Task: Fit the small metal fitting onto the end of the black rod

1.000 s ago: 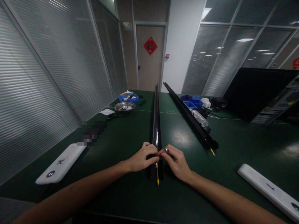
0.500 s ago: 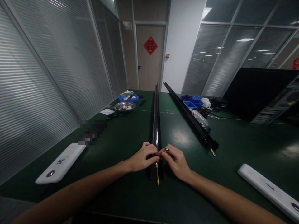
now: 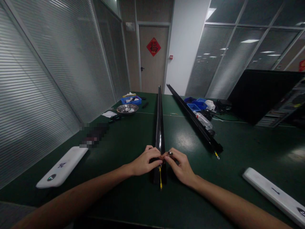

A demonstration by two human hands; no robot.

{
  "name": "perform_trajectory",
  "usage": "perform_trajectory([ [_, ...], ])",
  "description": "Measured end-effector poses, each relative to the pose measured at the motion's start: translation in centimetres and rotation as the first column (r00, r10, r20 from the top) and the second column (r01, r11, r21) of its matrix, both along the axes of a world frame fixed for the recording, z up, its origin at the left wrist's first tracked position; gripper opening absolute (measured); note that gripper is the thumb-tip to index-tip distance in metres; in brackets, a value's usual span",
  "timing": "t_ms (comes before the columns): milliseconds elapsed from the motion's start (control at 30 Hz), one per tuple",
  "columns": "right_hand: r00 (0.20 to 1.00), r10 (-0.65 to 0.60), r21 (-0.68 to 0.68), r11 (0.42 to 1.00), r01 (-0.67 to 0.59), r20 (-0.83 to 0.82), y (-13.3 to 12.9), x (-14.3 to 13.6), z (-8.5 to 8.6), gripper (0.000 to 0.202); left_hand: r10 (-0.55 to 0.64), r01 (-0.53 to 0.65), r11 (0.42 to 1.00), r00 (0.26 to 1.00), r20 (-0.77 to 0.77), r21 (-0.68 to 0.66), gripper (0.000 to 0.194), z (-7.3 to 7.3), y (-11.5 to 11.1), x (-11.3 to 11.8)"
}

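A long black profile [image 3: 159, 121] runs away from me over the middle of the table, its near end under my hands. My left hand [image 3: 145, 161] lies across it, thumb and fingers closed together. Close against its fingertips, my right hand [image 3: 180, 166] is pinched too. Whatever their fingertips hold is small and mostly hidden. A shiny round metal piece [image 3: 170, 153] shows at my right fingers; I cannot tell whether it is held or worn. Below the fingertips a short yellow wire [image 3: 160, 178] lies along the profile's near end, with a metal lug at its tip.
On the right lies a second black profile [image 3: 194, 119] with a yellow lead [image 3: 216, 154]. White numbered cases lie left [image 3: 64, 165] and right [image 3: 274, 192]. Farther back are a metal bowl [image 3: 127, 109], blue bins [image 3: 196, 103], a plastic bottle [image 3: 203, 120] and a large black panel [image 3: 264, 95].
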State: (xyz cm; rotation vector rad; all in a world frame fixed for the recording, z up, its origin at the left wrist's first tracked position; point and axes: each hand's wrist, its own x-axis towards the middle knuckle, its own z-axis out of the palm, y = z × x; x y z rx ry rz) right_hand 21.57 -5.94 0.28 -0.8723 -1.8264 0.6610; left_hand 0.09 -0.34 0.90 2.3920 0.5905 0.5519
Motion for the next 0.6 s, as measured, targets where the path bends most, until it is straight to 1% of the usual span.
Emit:
perform_trajectory([
  [133, 1.0, 0.014, 0.009, 1.0, -0.014, -0.001, 0.03, 0.1, -0.14, 0.025, 0.005, -0.005, 1.0, 1.0, 0.006, 0.01, 0.017, -0.08, -0.02, -0.01],
  [333, 1.0, 0.001, 0.004, 1.0, -0.001, 0.009, 0.04, 0.05, -0.31, 0.023, -0.002, 0.002, 1.0, 1.0, 0.004, 0.006, 0.021, -0.18, 0.04, 0.04],
  [600, 1.0, 0.005, 0.017, 1.0, -0.005, 0.008, 0.06, 0.03, -0.04, 0.026, 0.001, -0.001, 1.0, 1.0, 0.006, 0.005, 0.014, 0.04, -0.05, -0.02],
])
